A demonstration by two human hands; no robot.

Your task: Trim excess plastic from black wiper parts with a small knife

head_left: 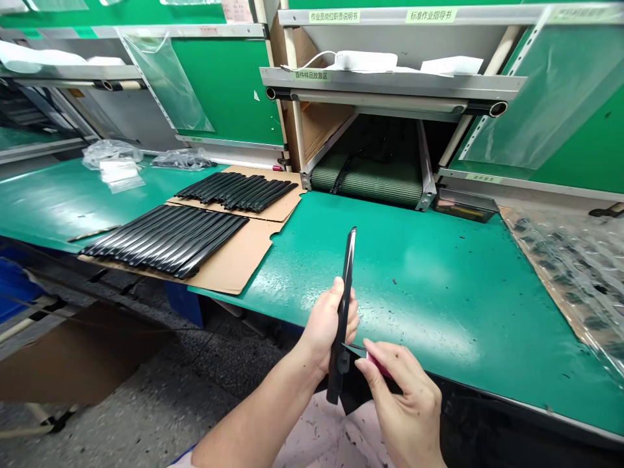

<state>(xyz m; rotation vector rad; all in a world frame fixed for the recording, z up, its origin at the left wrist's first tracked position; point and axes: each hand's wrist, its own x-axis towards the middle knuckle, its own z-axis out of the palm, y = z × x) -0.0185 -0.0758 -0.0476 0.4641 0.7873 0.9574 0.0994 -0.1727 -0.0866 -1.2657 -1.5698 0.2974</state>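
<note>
My left hand [327, 325] is wrapped round a long, glossy black plastic strip [347, 273], held nearly upright over the front edge of the green table [439, 273]. My right hand [407, 406] pinches a small knife with a red handle [376, 365]. Its blade touches the strip's lower part. Two rows of the same black strips [168, 239] lie side by side on brown cardboard sheets [234, 263] at the left.
A ribbed green conveyor belt [370, 179] comes out under a shelf at the back. A small dark tray [463, 205] sits beside it. Clear plastic trays of small parts [570, 266] lie at the right. Plastic bags [114, 162] lie at the far left.
</note>
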